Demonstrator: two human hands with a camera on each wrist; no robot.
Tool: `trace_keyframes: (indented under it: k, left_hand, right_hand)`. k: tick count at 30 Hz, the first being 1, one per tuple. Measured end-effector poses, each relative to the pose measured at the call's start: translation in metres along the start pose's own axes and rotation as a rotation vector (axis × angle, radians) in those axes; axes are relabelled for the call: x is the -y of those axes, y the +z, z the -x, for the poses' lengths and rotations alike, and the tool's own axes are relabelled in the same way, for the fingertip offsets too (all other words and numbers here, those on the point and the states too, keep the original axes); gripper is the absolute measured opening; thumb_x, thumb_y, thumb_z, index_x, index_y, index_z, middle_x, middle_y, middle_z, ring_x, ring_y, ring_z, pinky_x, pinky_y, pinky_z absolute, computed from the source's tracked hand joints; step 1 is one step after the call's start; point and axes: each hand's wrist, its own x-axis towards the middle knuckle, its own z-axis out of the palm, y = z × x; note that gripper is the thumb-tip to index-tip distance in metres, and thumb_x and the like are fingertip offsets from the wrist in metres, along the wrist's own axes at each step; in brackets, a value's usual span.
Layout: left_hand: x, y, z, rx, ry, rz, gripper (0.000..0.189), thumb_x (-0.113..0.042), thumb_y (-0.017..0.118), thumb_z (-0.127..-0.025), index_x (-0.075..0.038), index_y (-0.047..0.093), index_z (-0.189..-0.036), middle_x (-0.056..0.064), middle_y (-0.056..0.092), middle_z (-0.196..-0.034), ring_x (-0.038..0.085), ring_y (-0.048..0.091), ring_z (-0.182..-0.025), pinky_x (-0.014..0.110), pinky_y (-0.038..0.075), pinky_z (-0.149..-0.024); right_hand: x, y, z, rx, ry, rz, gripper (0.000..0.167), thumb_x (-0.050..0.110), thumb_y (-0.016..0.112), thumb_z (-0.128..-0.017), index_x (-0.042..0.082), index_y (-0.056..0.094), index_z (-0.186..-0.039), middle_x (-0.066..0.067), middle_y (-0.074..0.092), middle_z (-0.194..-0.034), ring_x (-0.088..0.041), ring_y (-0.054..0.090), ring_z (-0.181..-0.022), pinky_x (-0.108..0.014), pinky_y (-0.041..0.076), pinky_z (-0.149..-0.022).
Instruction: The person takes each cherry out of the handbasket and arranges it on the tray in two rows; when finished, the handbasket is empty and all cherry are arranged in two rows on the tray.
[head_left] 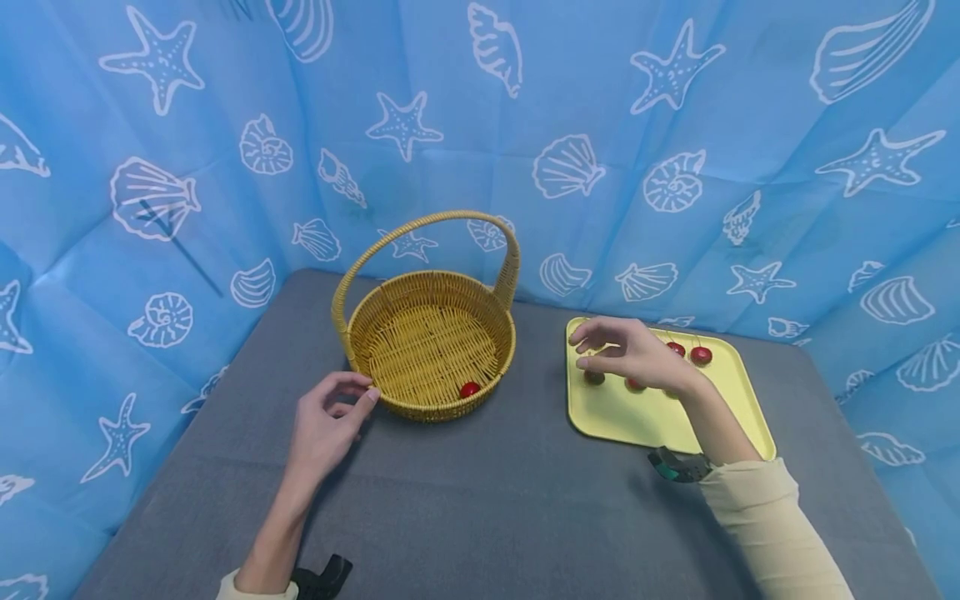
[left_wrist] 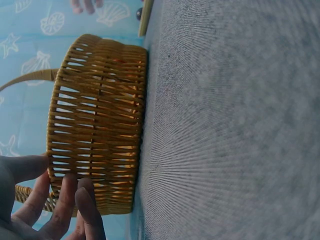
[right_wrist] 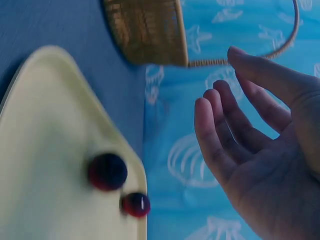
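A yellow wicker basket [head_left: 431, 346] with a tall arched handle stands at the back of the grey table. One red cherry [head_left: 469, 389] lies inside, by the near rim. My left hand [head_left: 330, 421] pinches the basket's left front rim between thumb and fingers; the left wrist view shows its fingers [left_wrist: 62, 207] against the woven side. Above the yellow tray [head_left: 637, 421], my right hand [head_left: 633, 354] hovers with loosely bent fingers and holds nothing. Several cherries lie on the tray, among them a dark one [head_left: 594, 377] below the fingertips and a red one [head_left: 701, 356]. The right hand partly hides others.
A blue curtain [head_left: 465, 117] with white shells and starfish hangs close behind the basket and tray. Grey cloth [head_left: 480, 500] covers the table, with a stretch of it between basket and tray. Dark bands [head_left: 678, 467] are on both wrists.
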Motion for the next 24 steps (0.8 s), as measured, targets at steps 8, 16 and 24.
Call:
trace_keyframes:
  k: [8,16,24]
  left_hand:
    - [0.001,0.0,-0.001,-0.005,-0.004,-0.005,0.027,-0.024,0.077,-0.103,-0.006,0.072,-0.123,0.018,0.074,-0.111,0.024,0.074,-0.074,0.035,0.062,-0.059]
    - [0.001,0.0,-0.001,-0.004,-0.004,0.002,0.028,-0.025,0.077,-0.104,-0.007,0.072,-0.124,0.018,0.074,-0.112,0.022,0.074,-0.074,0.035,0.062,-0.06]
    - [0.001,-0.001,-0.001,0.003,0.005,0.01,0.03,-0.028,0.077,-0.103,-0.007,0.072,-0.124,0.018,0.074,-0.112,0.022,0.074,-0.073,0.033,0.062,-0.059]
  right_hand:
    - [0.029,0.03,-0.036,0.114,-0.05,-0.057,0.028,0.012,0.078,-0.101,0.009,0.071,-0.128,-0.009,0.072,-0.124,-0.029,0.071,-0.114,-0.033,0.062,-0.072]
    - [0.055,0.066,-0.079,0.233,-0.17,-0.048,0.026,0.007,0.076,-0.101,0.007,0.071,-0.126,-0.012,0.072,-0.128,-0.035,0.072,-0.118,-0.049,0.062,-0.104]
    - [0.069,0.092,-0.114,0.354,-0.204,0.011,0.025,0.011,0.073,-0.104,0.005,0.07,-0.128,-0.018,0.071,-0.135,-0.031,0.074,-0.121,-0.048,0.059,-0.108]
